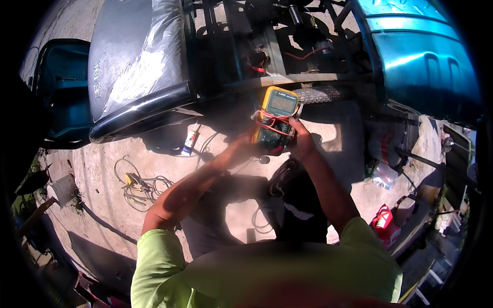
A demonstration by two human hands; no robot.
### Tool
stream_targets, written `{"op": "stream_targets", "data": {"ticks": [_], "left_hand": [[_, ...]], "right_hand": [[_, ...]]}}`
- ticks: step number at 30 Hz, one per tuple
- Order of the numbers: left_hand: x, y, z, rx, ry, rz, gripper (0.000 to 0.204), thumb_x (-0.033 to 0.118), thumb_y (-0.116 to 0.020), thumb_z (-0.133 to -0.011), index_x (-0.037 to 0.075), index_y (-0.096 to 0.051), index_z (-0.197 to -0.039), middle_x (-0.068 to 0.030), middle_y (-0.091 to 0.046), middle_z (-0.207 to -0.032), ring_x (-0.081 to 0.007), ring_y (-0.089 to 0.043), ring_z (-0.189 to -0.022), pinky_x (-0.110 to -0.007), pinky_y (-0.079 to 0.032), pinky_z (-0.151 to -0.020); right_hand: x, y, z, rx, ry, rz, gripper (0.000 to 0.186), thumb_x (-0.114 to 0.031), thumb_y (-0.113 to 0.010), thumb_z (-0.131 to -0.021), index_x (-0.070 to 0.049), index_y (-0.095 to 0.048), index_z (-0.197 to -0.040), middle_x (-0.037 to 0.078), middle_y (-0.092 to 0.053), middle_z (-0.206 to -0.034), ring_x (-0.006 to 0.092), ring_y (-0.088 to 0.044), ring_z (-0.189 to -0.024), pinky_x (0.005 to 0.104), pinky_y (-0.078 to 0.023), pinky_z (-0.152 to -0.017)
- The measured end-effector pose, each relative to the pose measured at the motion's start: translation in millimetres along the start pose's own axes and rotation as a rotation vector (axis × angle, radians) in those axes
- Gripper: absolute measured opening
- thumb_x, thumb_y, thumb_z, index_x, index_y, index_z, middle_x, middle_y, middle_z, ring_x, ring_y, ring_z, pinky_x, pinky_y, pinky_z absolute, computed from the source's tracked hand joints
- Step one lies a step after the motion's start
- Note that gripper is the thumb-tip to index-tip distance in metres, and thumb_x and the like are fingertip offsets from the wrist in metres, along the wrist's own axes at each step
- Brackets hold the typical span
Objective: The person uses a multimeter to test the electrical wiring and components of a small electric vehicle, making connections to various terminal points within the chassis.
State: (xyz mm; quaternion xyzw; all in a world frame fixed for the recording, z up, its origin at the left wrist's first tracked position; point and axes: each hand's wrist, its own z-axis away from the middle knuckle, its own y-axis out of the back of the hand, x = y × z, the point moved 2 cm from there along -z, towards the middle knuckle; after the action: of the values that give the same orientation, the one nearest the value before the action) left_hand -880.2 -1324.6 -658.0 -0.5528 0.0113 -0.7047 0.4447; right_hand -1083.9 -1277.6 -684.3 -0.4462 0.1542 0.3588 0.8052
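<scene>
A multimeter (282, 104) with a yellow rim and a grey display is held up in front of me, between my two hands. Its red test leads (273, 119) are wound around the middle of the body. My left hand (247, 145) grips the lower left side, partly blurred and in shadow. On the right side, my right hand (302, 139) is closed around the edge, its thumb near the leads. The dial and lower part are dark and partly covered by leads and fingers.
Ahead stands a vehicle frame (272, 51) with a wheel tyre (326, 95), a plastic-covered grey seat (128, 61) and a blue body panel (426, 66). On the ground lie a white tube (189, 143), tangled cable (146, 187), a plastic bag (384, 175) and a red package (383, 219).
</scene>
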Motion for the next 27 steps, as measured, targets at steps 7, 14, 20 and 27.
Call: {"op": "stream_targets", "data": {"ticks": [7,14,20,27], "left_hand": [[-127,117,-126,-0.074,-0.141,-0.008,0.074,0.016,-0.078,-0.092,0.002,-0.036,-0.152,-0.0131,-0.054,-0.143,-0.0217,-0.052,-0.134,-0.037,-0.044,-0.112],[-83,158,-174,-0.139,-0.268,-0.581,0.062,0.04,-0.075,-0.096,-0.008,-0.056,-0.131,-0.0199,-0.062,-0.131,-0.0263,-0.059,-0.122,-0.039,-0.046,-0.107],[-88,143,-158,0.33,-0.526,-0.285,0.076,0.036,-0.075,-0.096,0.001,-0.038,-0.152,-0.02,-0.062,-0.131,-0.024,-0.061,-0.12,-0.039,-0.05,-0.102],[-90,153,-169,0.167,-0.228,-0.485,0.052,0.04,-0.072,-0.097,0.0,-0.058,-0.126,-0.008,-0.069,-0.101,-0.0155,-0.065,-0.089,-0.03,-0.052,-0.083]], "right_hand": [[23,83,-135,-0.057,0.057,0.155,0.036,-0.025,-0.056,-0.107,0.002,-0.062,-0.13,0.012,-0.072,-0.121,0.0214,-0.07,-0.109,0.0382,-0.056,-0.1],[-11,111,-184,-0.154,0.196,0.271,0.041,-0.028,-0.053,-0.108,0.004,-0.06,-0.132,0.017,-0.07,-0.128,0.0268,-0.07,-0.114,0.0414,-0.056,-0.103],[2,103,-177,-0.225,0.184,0.213,0.033,-0.022,-0.058,-0.105,-0.001,-0.061,-0.13,0.011,-0.071,-0.118,0.0225,-0.071,-0.105,0.0391,-0.059,-0.094],[-4,127,-179,-0.323,0.25,0.361,0.031,-0.017,-0.058,-0.104,0.002,-0.061,-0.129,0.014,-0.071,-0.118,0.0224,-0.072,-0.105,0.0384,-0.06,-0.094]]}}
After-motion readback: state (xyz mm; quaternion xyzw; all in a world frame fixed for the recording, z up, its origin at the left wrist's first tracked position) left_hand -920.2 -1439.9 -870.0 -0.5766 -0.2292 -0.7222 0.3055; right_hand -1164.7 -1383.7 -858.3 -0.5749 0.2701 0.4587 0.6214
